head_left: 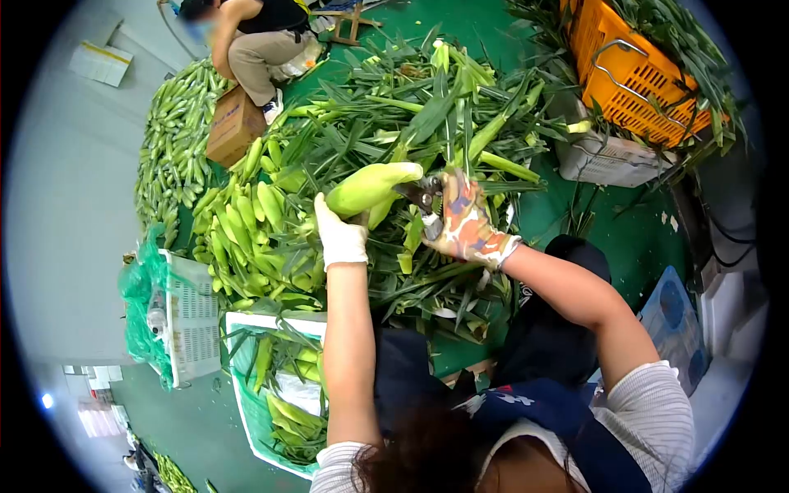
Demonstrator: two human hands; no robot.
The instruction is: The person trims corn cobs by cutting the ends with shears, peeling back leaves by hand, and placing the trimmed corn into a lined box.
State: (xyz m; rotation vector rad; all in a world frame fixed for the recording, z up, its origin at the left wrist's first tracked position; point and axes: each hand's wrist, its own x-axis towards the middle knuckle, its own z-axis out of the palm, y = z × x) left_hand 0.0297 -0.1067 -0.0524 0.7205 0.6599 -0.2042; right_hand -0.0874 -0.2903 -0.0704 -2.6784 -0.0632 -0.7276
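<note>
My left hand (341, 234), in a white glove, is closed around the lower part of an ear of corn (366, 187) in its green husk. The ear's pale cut end points right, toward my other hand. In a camouflage-patterned glove, my right hand (470, 222) grips a pair of pruning shears (427, 197). The shears' dark blades are close to the ear's pale end; whether they touch it I cannot tell. Beneath both hands spreads a heap of corn leaves and stalks (419, 123). Husked-green ears (246, 222) are piled left of my left hand.
A white foam box (238, 394) with corn stands at front left, beside a white crate (193, 320) with green netting. An orange crate (633, 74) of leaves rests on a white crate (612, 160) at right. Another person (255, 41) crouches near a cardboard box (234, 123).
</note>
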